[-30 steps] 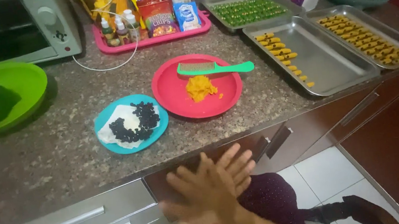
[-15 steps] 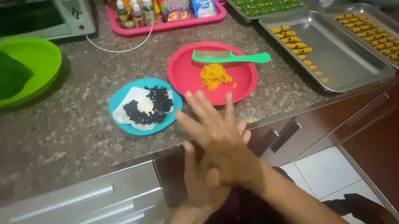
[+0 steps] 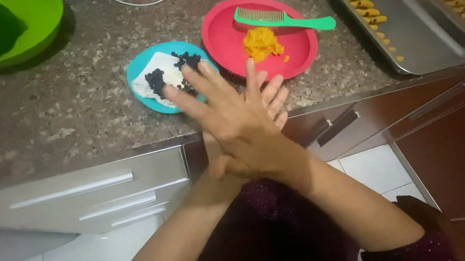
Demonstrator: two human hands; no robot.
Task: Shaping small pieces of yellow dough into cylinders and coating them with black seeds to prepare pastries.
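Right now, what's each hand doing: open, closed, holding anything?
Right hand: open, fingers spread, holding nothing, lying across the left.
Left hand: open, mostly hidden beneath the right, empty as far as visible.

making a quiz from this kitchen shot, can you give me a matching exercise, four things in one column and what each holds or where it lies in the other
Things:
1. red plate
2. blue plate
3. green bowl
4. steel tray

What it holds:
A. dark green lump
B. small black pieces on white paper
C. orange heap and a green comb
D. row of little yellow pieces

Pairs: 1-C, 2-B, 3-A, 4-D
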